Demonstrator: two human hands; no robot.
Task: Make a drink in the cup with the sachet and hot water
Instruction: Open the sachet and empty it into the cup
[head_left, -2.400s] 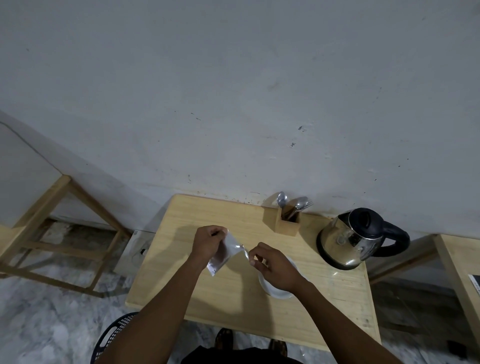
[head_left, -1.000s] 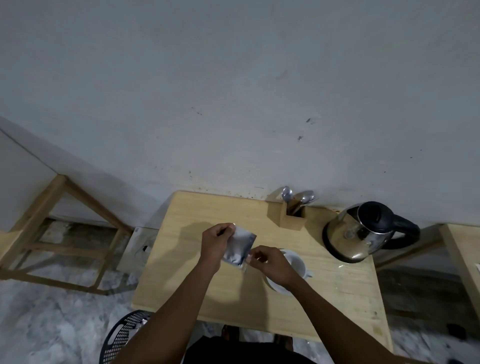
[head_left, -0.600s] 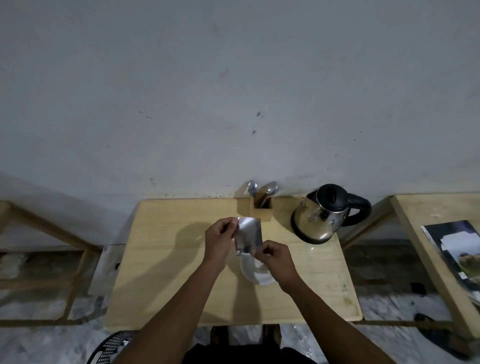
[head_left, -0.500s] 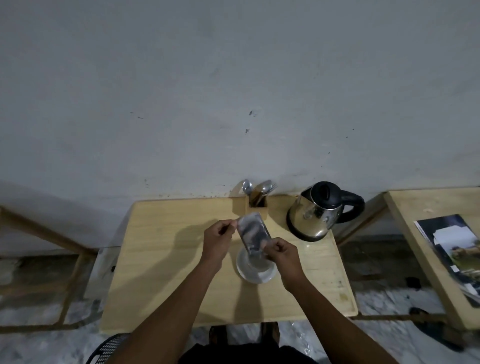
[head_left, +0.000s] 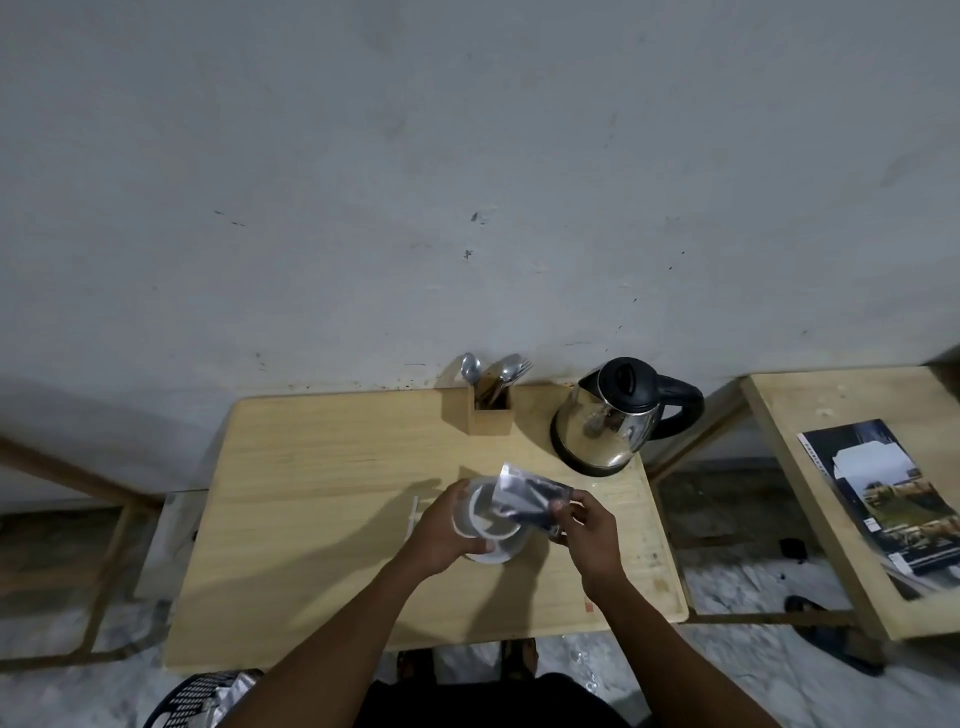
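Head view: sachet tipped over cup, both hands busy

Head camera looks down on a light wooden tabletop (head_left: 311, 499) against a grey wall. Left hand (head_left: 448, 530) wraps around the near-left side of the white cup (head_left: 485, 512), fingers curled onto its wall, steadying it on a white saucer (head_left: 493, 557). Right hand (head_left: 584, 530) pinches the silver sachet (head_left: 530, 499) at its right end, fingers closed on the foil. Sachet lies tilted, its left end over the cup's mouth, right end higher. Cannot tell if powder is falling; cup's inside looks pale, blurred. Cup sits near tabletop centre, slightly right. Steel kettle (head_left: 605, 431) with black lid and handle stands at the back right, well apart from the cup. Wooden cutlery holder (head_left: 491, 418) with spoons and a fork sits at the back edge, left of the kettle. Thin pale strip (head_left: 414, 512) lies on the tabletop just left of the left hand. Second table (head_left: 779, 415) to the right carries a magazine (head_left: 883, 499). Black basket (head_left: 192, 699) on the floor at lower left
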